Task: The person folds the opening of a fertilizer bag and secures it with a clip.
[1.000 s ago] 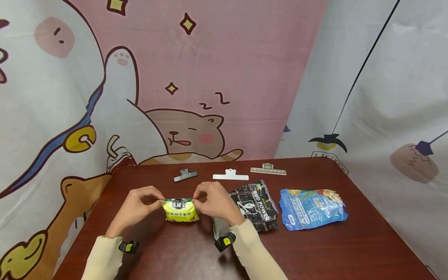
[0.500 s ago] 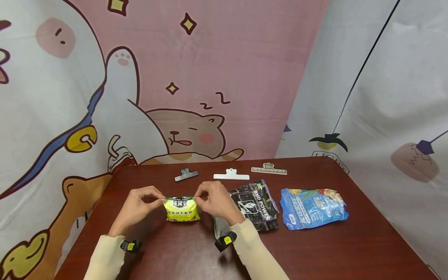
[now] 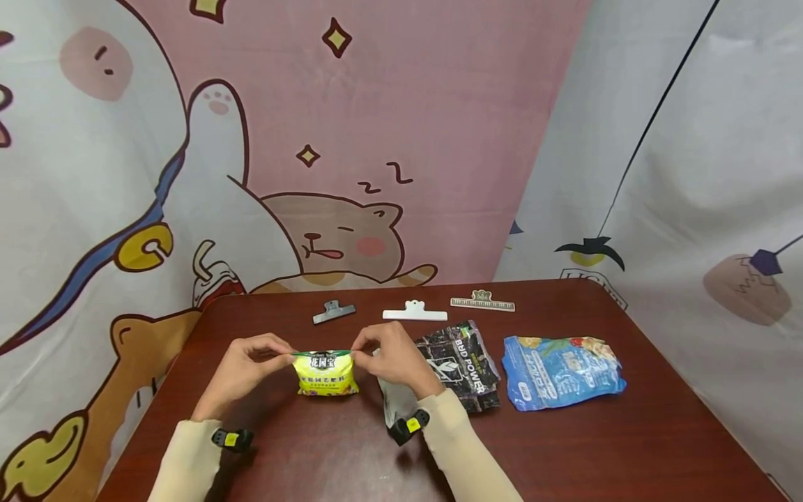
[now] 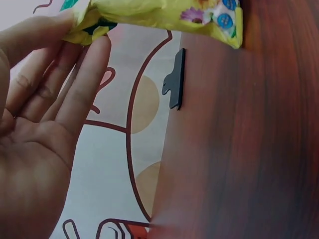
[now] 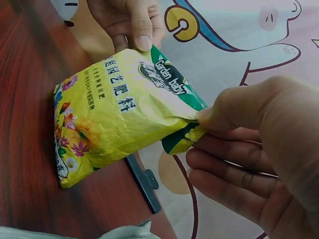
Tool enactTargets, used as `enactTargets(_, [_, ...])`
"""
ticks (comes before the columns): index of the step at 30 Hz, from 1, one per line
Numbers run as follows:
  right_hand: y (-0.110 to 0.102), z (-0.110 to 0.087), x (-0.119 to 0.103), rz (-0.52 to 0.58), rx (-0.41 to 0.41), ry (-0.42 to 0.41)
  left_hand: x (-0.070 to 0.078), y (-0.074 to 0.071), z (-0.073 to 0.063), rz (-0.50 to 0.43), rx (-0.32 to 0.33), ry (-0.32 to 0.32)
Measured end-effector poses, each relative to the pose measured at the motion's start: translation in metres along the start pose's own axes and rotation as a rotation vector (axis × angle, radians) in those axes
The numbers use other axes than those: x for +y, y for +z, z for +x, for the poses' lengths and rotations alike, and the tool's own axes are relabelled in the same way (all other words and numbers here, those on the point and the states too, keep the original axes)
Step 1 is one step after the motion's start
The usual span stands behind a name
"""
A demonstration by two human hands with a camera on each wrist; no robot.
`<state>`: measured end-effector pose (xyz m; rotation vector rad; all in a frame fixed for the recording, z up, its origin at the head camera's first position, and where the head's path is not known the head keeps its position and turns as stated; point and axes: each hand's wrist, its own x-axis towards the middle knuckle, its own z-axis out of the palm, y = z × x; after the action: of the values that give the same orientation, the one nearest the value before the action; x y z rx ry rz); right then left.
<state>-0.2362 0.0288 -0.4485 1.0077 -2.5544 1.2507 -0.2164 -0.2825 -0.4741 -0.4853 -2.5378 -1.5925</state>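
A small yellow bag [image 3: 325, 376] of plant fertilizer, printed "Garden baby", hangs or stands upright between the two hands. My left hand [image 3: 241, 369] pinches its left top corner between thumb and forefinger. On the other side, my right hand [image 3: 395, 359] pinches the right top corner. The right wrist view shows the green top edge of the yellow bag [image 5: 109, 109] folded over near the right thumb. Flowers are printed along its lower part. Whether its base touches the table cannot be told.
Behind the hands lie a dark grey clip [image 3: 334, 312], a white clip [image 3: 415, 311] and a ruler-patterned clip [image 3: 482, 302]. A black bag [image 3: 461, 366] lies partly behind the right hand. Farther right is a blue bag [image 3: 561, 373] on the brown table [image 3: 602, 453].
Both hands keep their pinch on the yellow bag's top corners. The right hand has shifted slightly to the right, and the bag's printed front shows a little more than one second ago.
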Motion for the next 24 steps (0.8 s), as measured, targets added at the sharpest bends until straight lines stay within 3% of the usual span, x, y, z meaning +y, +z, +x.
enactTargets(7, [0.0033,-0.0002,0.0007,0.022,0.012,0.001,-0.0035,0.0008,-0.0015,0.023,0.025,-0.002])
enactTargets(14, [0.0053,0.0005,0.0014,0.053,0.026,0.028,-0.0029,0.0005,-0.0033,-0.001,0.017,-0.133])
enactTargets(20, [0.0041,-0.001,0.0005,0.104,0.01,0.089,-0.0029,0.0006,-0.0032,0.005,0.029,-0.168])
enactTargets(24, [0.0014,-0.0001,-0.0008,0.12,-0.046,0.143,-0.0031,-0.0002,-0.0029,-0.022,0.024,-0.189])
